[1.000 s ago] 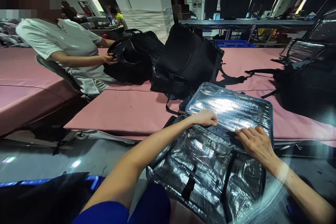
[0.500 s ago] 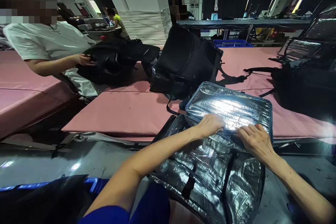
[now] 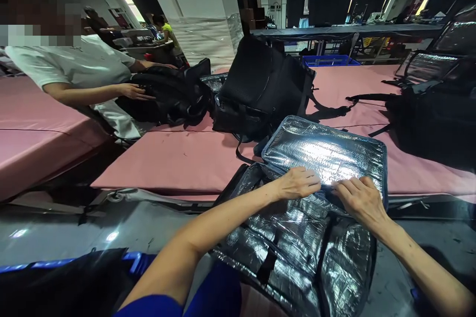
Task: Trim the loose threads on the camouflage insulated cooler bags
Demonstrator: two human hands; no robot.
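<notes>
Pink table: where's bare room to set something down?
Largest: left of the open silver bag, in front of the co-worker's black bag. Smaller: beyond the strap, right of the middle black bag. Crowded: right end, under another bag.

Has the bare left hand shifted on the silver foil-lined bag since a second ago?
Yes: judged against the smooth pink table, the left hand has moved rightward and slightly lower in view, closer to the bare right hand.

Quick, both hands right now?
Left hand: curled at the lower edge of the silver lid; grip cannot be told.
Right hand: curled at the same edge; grip cannot be told.
</notes>
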